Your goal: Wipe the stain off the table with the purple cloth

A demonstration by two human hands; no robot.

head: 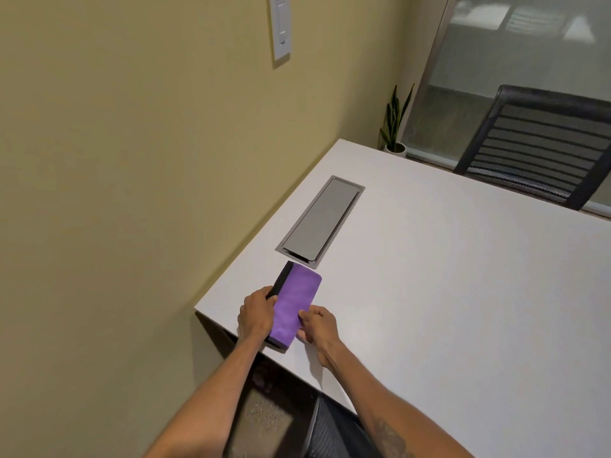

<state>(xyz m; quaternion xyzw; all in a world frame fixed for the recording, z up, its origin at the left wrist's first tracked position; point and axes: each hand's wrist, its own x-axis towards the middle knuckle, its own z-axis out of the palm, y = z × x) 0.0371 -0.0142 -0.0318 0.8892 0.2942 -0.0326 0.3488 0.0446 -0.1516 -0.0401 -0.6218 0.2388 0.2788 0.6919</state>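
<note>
Pale yellow-green wall (132, 160) on the left, with a white wall plate (281, 28) mounted high. Frosted glass partition (515, 61) in a metal frame at the far right. Black mesh-backed chair (535, 143) pushed against the far table edge. Small potted snake plant (395, 127) in the corner. Speckled carpet (267, 414) below. Soft, even lighting.

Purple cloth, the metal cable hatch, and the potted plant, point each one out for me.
purple cloth (297, 302), head view, middle of its folded top face
cable hatch (319, 221), head view, centre of its lid
potted plant (393, 127), head view, its leaves
</note>
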